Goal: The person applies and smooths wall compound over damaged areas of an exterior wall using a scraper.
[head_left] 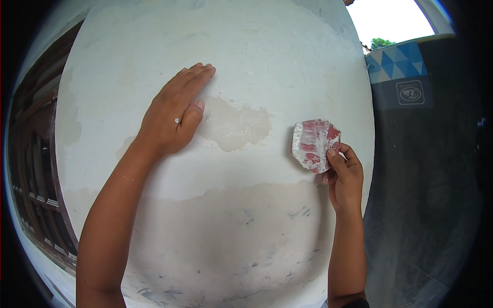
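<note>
Sandpaper [314,145], a folded and crumpled piece with a reddish face thickly smeared with white dust, sits against the wall [231,51] at mid-height on the right, just beside the wall's right-hand edge. The right hand [345,177] pinches the sandpaper at its lower right corner, with the thumb on the front and the curled fingers behind it. The left hand [174,115] lies flat on the wall higher up and to the left, palm down, fingers straight and held together, thumb tucked alongside; a small white speck shows on its back, and pale dust flecks the forearm. Between the two hands is an irregular tan patch [237,126] with ragged edges where the white coat is gone. The wall is matt white plaster, chalky and uneven, with faint trowel or brush streaks near the top. Its lower band [221,231] is a duller beige-grey, scuffed with dark scratches and smudges. To the right hangs a dark grey sheet [421,179] with a strip of blue and white triangles [395,61] along its top and a white-outlined square logo [410,93] whose lettering is too small to read. At the far left stands a brown wooden frame [31,154] with horizontal slats. Bright sky and a green treetop [380,42] show at the upper right.
</note>
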